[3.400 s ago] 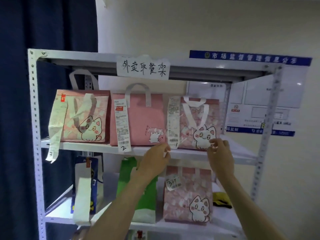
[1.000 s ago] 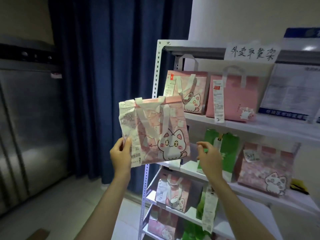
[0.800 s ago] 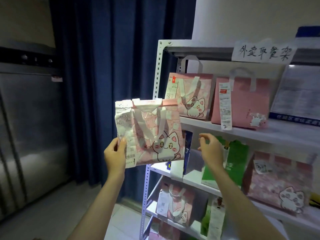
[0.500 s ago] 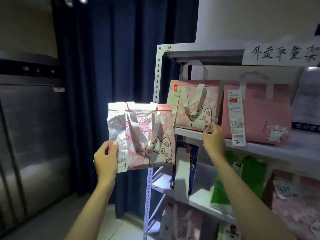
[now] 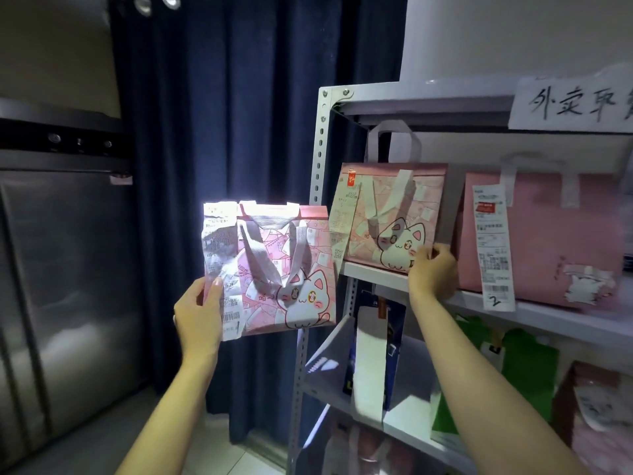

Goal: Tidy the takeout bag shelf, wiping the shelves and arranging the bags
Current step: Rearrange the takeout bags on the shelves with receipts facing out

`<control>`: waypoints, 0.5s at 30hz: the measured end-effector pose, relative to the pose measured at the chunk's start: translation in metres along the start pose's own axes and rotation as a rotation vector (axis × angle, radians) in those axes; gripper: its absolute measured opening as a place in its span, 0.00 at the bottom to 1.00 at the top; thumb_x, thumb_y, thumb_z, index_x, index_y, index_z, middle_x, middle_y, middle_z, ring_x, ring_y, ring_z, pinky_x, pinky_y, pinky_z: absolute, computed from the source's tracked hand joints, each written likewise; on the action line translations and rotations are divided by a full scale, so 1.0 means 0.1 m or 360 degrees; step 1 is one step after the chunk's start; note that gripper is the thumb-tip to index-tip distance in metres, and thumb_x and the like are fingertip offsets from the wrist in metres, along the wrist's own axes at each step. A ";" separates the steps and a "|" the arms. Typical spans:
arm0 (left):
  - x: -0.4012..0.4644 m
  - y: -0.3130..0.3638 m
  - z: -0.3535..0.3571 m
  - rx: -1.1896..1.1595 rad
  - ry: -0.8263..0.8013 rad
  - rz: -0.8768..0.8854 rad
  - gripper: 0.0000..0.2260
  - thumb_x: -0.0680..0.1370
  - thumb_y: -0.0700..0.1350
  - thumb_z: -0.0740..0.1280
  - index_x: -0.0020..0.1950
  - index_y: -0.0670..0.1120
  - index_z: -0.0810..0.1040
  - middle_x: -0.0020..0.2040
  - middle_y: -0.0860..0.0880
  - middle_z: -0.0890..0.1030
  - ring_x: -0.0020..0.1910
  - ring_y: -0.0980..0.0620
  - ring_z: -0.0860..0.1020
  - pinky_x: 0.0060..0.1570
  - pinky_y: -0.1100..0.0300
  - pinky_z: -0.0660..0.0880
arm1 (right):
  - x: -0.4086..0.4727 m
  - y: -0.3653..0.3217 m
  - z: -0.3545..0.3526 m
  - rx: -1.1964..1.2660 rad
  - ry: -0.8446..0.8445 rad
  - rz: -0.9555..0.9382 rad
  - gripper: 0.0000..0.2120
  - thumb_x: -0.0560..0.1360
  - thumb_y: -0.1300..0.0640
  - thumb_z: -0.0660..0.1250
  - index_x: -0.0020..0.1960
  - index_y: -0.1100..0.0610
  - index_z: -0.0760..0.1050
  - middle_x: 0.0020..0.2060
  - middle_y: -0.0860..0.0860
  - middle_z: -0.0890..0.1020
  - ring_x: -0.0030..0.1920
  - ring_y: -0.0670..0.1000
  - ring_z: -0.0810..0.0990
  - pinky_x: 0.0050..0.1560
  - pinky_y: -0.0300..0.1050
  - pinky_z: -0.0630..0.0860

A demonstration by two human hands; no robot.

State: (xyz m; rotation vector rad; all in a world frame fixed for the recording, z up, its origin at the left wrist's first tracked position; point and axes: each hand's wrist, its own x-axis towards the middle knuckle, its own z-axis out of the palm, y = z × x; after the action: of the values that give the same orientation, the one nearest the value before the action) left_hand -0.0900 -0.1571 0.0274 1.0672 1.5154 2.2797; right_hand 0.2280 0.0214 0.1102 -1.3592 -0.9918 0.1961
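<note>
- Two bare hands are up in front of a white metal shelf unit [image 5: 320, 166] that stands beside a dark blue curtain [image 5: 222, 132].
- The left hand [image 5: 198, 313] holds a pink cat-print bag [image 5: 291, 269] out in the air, left of the shelf post and clear of the shelves; the thumb pinches the crumpled receipt [image 5: 219, 255] hanging down the bag's left edge against its front.
- The right hand [image 5: 433, 272] reaches to the upper shelf and grips the lower right corner of a second cat-print bag [image 5: 390, 214], fingers curled round its edge. That bag stands upright at the left end of the shelf, with its own long receipt down its left side.
- Just to its right on the same shelf stands a plain pink bag [image 5: 555, 234], with a receipt marked "2" [image 5: 493, 248] hanging over the shelf lip.
- A handwritten paper sign [image 5: 572, 104] is stuck to the top rail of the unit.
- On the shelf below stand a dark blue bag [image 5: 390, 337] with a white strip in front of it, a green bag [image 5: 527, 365] and part of another pink bag at the right edge.
- To the far left is a steel cabinet front [image 5: 61, 269].
</note>
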 end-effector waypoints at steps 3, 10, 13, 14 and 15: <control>0.05 0.02 -0.08 0.0009 0.0003 0.0004 0.16 0.78 0.55 0.67 0.43 0.41 0.75 0.39 0.44 0.75 0.39 0.47 0.74 0.44 0.50 0.72 | -0.07 -0.10 0.04 0.0008 0.0063 0.0034 0.07 0.82 0.53 0.65 0.51 0.52 0.82 0.49 0.51 0.86 0.47 0.55 0.82 0.40 0.44 0.70; 0.13 0.13 -0.39 0.0020 0.0024 0.0017 0.20 0.80 0.54 0.66 0.41 0.38 0.69 0.36 0.45 0.69 0.36 0.48 0.68 0.39 0.53 0.66 | -0.40 -0.28 -0.16 0.0004 0.0127 -0.0086 0.07 0.83 0.52 0.63 0.50 0.52 0.78 0.47 0.52 0.85 0.44 0.53 0.80 0.34 0.42 0.70; 0.06 0.23 -0.56 0.0024 0.0054 0.0046 0.20 0.80 0.52 0.66 0.38 0.40 0.65 0.34 0.48 0.64 0.33 0.51 0.62 0.36 0.56 0.61 | -0.62 -0.34 -0.34 -0.0004 0.0141 -0.0116 0.08 0.84 0.52 0.62 0.51 0.53 0.77 0.48 0.52 0.85 0.47 0.54 0.82 0.41 0.49 0.79; 0.03 0.25 -0.63 0.0031 0.0054 0.0051 0.19 0.80 0.51 0.66 0.37 0.41 0.65 0.33 0.48 0.64 0.33 0.52 0.62 0.35 0.56 0.60 | -0.70 -0.36 -0.41 0.0000 0.0152 -0.0132 0.08 0.84 0.52 0.62 0.51 0.54 0.77 0.48 0.52 0.85 0.46 0.53 0.82 0.40 0.47 0.78; -0.01 0.27 -0.69 0.0043 0.0054 0.0057 0.19 0.80 0.51 0.66 0.37 0.42 0.64 0.33 0.49 0.64 0.32 0.53 0.62 0.34 0.57 0.59 | -0.78 -0.37 -0.49 0.0012 0.0163 -0.0151 0.08 0.84 0.53 0.62 0.51 0.54 0.77 0.48 0.52 0.85 0.45 0.52 0.81 0.38 0.45 0.75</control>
State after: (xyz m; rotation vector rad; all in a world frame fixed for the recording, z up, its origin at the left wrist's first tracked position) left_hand -0.1296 -0.2194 0.0354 1.0768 1.5562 2.3190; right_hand 0.1993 -0.0731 0.1109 -1.2993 -0.9660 0.0580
